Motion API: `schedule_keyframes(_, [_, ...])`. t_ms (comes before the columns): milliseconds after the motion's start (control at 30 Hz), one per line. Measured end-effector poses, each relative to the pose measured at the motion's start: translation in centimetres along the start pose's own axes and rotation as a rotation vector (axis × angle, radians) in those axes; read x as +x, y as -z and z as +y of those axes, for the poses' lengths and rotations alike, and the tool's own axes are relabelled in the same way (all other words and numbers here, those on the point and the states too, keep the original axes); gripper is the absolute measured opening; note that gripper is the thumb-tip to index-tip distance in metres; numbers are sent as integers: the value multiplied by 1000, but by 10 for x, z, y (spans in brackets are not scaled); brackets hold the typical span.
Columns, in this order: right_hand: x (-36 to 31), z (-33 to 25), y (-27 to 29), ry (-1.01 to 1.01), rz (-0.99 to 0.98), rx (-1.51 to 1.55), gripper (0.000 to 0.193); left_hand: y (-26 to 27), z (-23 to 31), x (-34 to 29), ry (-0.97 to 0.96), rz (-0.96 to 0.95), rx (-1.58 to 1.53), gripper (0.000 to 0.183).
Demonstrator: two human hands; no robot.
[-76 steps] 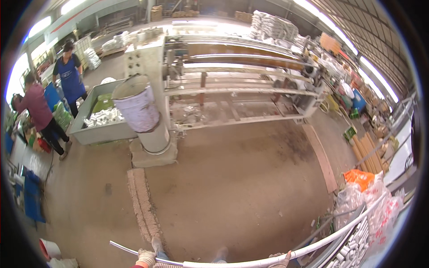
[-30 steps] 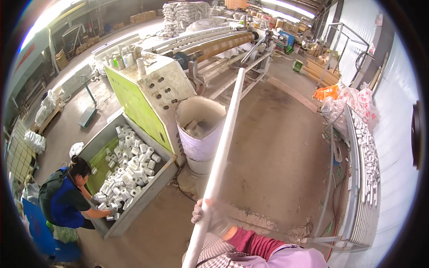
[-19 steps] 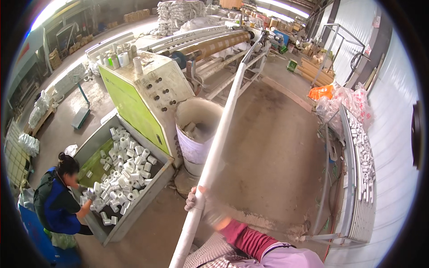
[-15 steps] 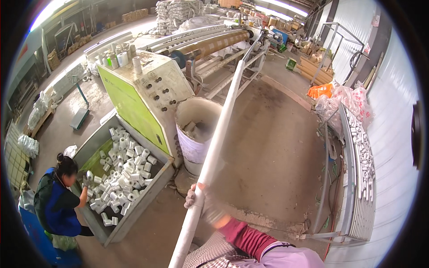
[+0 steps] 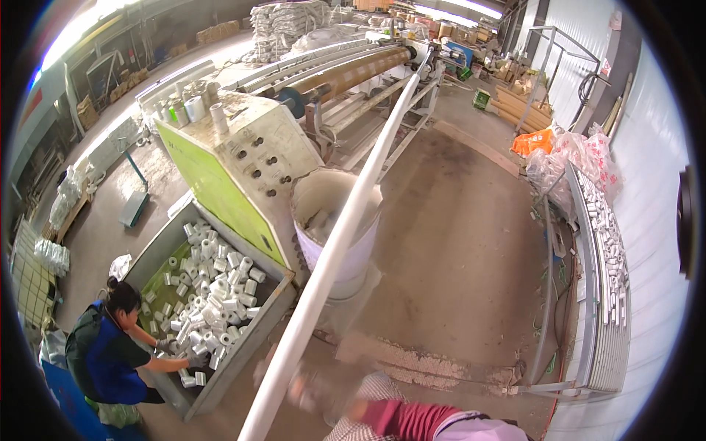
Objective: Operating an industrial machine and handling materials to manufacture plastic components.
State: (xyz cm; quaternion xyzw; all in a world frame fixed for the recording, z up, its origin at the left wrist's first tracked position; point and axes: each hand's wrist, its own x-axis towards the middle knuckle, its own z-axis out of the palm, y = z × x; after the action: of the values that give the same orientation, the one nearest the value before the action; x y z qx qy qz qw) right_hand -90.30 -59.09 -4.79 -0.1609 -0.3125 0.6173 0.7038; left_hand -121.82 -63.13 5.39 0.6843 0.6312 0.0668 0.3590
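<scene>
Long white tube [image 5: 334, 250], carried at its near end by one blurred hand [image 5: 305, 386].

Which hand, and how tightly closed: cannot tell. Tube runs up and away over the white bucket [image 5: 346, 253] toward the roller machine [image 5: 353, 70].

A blurred gloved hand [image 5: 305, 389] grips a long white plastic pipe [image 5: 346, 235] slanting over a white round bucket [image 5: 353, 257] (beside a green-sided machine cabinet [image 5: 213, 191]).

One long white tube [image 5: 334, 250], one white barrel [image 5: 340, 220], one grey bin [image 5: 243, 345], one crouching worker [image 5: 110, 353]
</scene>
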Motion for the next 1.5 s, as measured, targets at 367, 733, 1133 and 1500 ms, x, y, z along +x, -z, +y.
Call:
schedule_keyframes(367, [192,-212,188,325,777,-649,52,-58,179,98,-202,20,77,20])
schedule_keyframes(733, [144,-222,249,106,854,-225,47,-68,129,73,97,-174,-227,7])
schedule_keyframes(1133, [-138,5,52,-456,416,-729,59,-129,120,177,-259,-645,-622,18])
schedule_keyframes(1500, [-337,-112,-19,263,1520,-968,35,-257,374,-158,-1290,-1316,-929,45])
